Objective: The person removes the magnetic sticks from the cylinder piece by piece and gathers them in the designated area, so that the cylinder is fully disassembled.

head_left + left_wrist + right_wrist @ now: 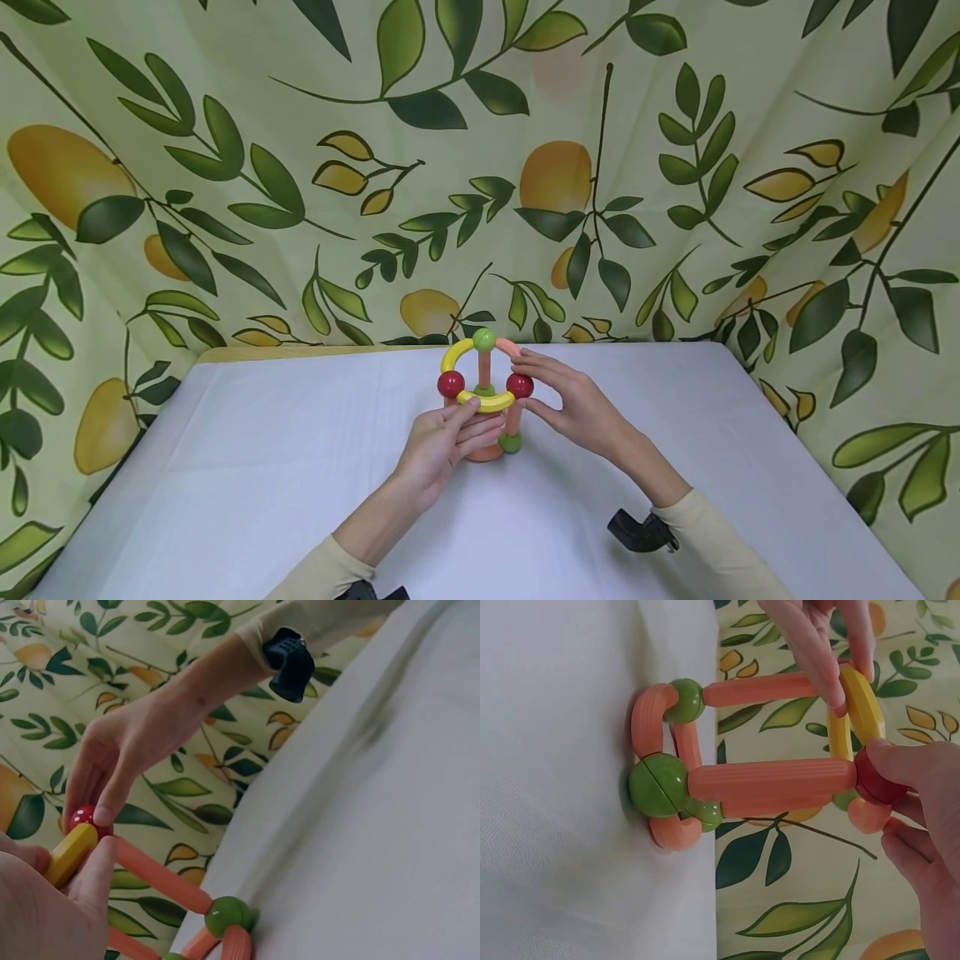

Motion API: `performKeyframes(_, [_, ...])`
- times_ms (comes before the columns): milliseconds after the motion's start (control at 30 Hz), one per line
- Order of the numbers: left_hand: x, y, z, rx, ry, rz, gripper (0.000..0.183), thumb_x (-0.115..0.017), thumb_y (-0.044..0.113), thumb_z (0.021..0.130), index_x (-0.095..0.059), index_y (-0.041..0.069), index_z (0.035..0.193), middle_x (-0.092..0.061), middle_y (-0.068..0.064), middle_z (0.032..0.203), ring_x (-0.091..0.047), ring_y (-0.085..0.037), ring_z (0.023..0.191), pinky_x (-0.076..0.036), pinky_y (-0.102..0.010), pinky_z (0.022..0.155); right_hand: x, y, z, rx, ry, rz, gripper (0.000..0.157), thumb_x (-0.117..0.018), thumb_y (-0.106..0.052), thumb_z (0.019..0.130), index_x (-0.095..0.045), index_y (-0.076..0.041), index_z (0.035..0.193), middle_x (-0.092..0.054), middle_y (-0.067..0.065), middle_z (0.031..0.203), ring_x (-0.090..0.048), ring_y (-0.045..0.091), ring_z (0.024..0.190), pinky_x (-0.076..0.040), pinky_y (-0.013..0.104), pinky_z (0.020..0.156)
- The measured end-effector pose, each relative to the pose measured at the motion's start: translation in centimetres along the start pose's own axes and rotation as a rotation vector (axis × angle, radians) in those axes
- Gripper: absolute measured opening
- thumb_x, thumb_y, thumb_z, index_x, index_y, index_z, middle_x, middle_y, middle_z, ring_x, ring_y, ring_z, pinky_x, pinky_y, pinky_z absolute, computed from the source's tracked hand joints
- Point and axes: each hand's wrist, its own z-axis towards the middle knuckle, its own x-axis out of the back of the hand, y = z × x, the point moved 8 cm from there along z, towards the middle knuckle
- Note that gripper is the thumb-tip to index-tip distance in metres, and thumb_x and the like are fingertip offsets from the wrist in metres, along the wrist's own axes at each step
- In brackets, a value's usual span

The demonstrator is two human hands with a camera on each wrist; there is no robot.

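Observation:
A frame of balls and rods, like a magnetic building toy, stands on the white-covered table. Its lower ring joins green balls (658,784) with curved orange rods, and straight orange rods (772,780) rise from it. On top, a red ball (451,384) and another red ball (520,386) flank a curved yellow rod (491,403). My left hand (446,450) pinches this front yellow rod between thumb and fingers. With thumb and fingertips my right hand (573,400) holds the right-hand red ball. A green ball (483,339) sits at the top back, between a second yellow curve and an orange curve.
The white cloth (300,483) covers the table, whose wooden edge (262,353) shows at the back left. Close behind and at both sides hangs a leaf-patterned curtain (480,167). Dark wrist devices (641,532) are strapped over the beige sleeves.

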Motion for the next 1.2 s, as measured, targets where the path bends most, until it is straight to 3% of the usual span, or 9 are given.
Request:
performKeyframes(133, [0.3, -0.1, 0.1, -0.005, 0.025, 0.041, 0.046, -0.061, 0.029, 0.098, -0.059, -0.008, 0.124, -0.071, -0.019, 0.11, -0.066, -0.03, 0.107, -0.054, -0.032, 0.089, 0.0, -0.1, 0.0, -0.004, -0.004, -0.003, 0.055, -0.082, -0.003, 0.078, -0.062, -0.006, 0.129, -0.06, 0.007, 0.135, -0.05, 0.025, 0.132, -0.046, 0.039, 0.1])
performKeyframes(533, [0.6, 0.2, 0.1, -0.012, 0.044, 0.146, 0.047, -0.061, 0.032, 0.097, -0.06, -0.007, 0.124, -0.07, -0.019, 0.111, -0.068, -0.026, 0.103, -0.053, -0.032, 0.089, -0.1, -0.1, 0.0, -0.017, -0.012, -0.012, 0.055, -0.082, -0.003, 0.077, -0.062, -0.006, 0.129, -0.06, 0.007, 0.134, -0.048, 0.026, 0.134, -0.045, 0.041, 0.101])
performKeyframes(1000, [1.3, 0.5, -0.1, -0.058, 0.106, 0.284, 0.042, -0.062, 0.027, 0.098, -0.063, -0.008, 0.121, -0.073, -0.018, 0.103, -0.071, -0.027, 0.097, -0.055, -0.031, 0.085, -0.1, -0.1, 0.1, 0.0, -0.003, -0.016, 0.055, -0.082, -0.002, 0.077, -0.063, -0.006, 0.128, -0.061, 0.007, 0.133, -0.049, 0.027, 0.132, -0.046, 0.042, 0.1])
performKeyframes(1200, [1.8, 0.8, -0.1, -0.109, 0.147, 0.418, 0.04, -0.066, 0.025, 0.095, -0.066, -0.008, 0.117, -0.074, -0.017, 0.096, -0.073, -0.029, 0.09, -0.057, -0.03, 0.08, -0.1, -0.1, 0.1, -0.006, -0.007, -0.017, 0.054, -0.082, -0.004, 0.078, -0.063, -0.007, 0.128, -0.061, 0.007, 0.133, -0.049, 0.025, 0.132, -0.046, 0.041, 0.1])
